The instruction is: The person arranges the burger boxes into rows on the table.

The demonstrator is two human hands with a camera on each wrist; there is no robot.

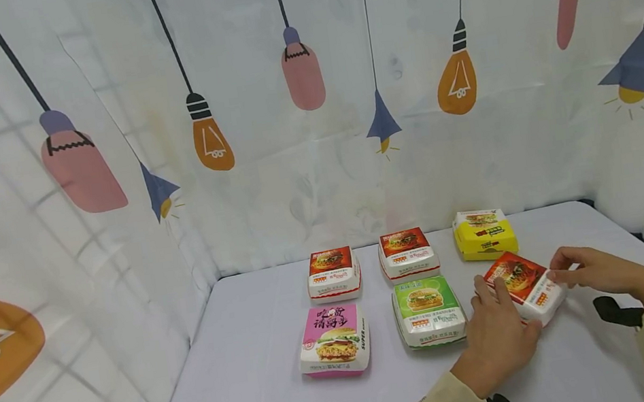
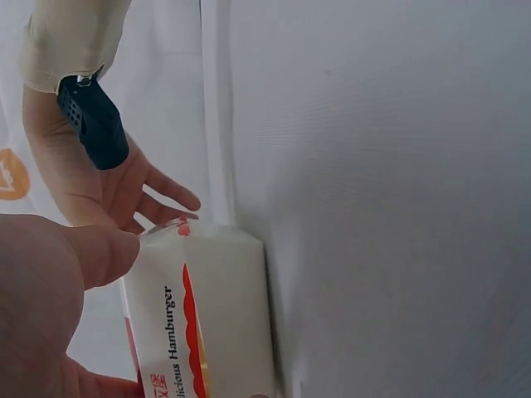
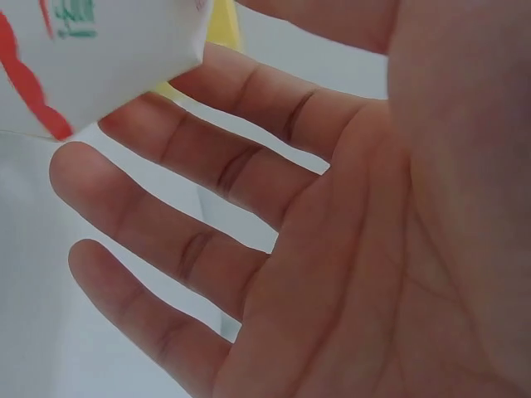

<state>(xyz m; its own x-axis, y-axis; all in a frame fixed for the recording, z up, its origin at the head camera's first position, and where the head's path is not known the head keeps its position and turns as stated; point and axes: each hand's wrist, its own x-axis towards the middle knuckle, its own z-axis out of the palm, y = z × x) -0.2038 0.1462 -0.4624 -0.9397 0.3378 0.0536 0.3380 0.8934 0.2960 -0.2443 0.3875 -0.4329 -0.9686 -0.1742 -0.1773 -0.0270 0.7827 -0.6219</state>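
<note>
A red-topped burger box (image 1: 518,280) with white sides sits at a slant at the right of the table. My left hand (image 1: 498,334) grips it from the left and near side, fingers over its left edge and thumb along the near side. In the left wrist view, "Hamburger" lettering runs down the white side of the box (image 2: 228,307), beside my left thumb. My right hand (image 1: 604,271) holds the far right corner between thumb and index finger. The right wrist view has the other fingers (image 3: 149,215) stretched out below the box corner (image 3: 124,58).
A green burger box (image 1: 430,309) stands just left of my left hand, a pink one (image 1: 332,340) farther left. Behind them are two more red-topped boxes (image 1: 334,271) and a yellow box (image 1: 483,233). A curtain with lamp prints (image 1: 273,208) borders the white table (image 1: 248,376).
</note>
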